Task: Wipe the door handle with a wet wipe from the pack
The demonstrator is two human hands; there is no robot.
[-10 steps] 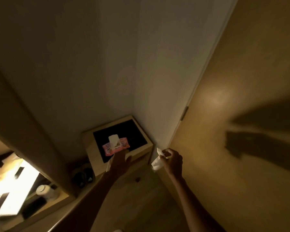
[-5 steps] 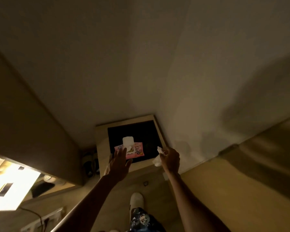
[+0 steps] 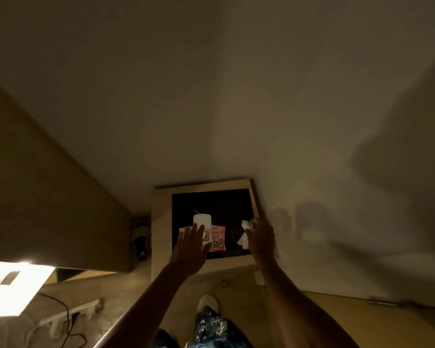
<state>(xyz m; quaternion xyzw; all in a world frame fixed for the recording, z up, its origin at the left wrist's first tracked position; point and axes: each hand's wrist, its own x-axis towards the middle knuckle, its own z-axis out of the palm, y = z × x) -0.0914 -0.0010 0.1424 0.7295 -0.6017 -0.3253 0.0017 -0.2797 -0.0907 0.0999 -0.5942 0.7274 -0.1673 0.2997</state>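
Observation:
A pink wet-wipe pack lies on the dark top of a small wooden side table, its white lid flap raised. My left hand hovers flat over the pack's left part, fingers spread, holding nothing. My right hand is over the table's right edge, closed around a crumpled white wet wipe. The door handle is out of view; only a strip of the door shows at the lower right.
White walls meet in a corner behind the table. A wooden cabinet side stands at the left, with sandals beside the table. A power strip with cables lies on the floor. My slippered foot is below the table.
The view has swung left and down, away from the door and onto the table. My left hand has moved over the pack; my right hand still holds the wipe.

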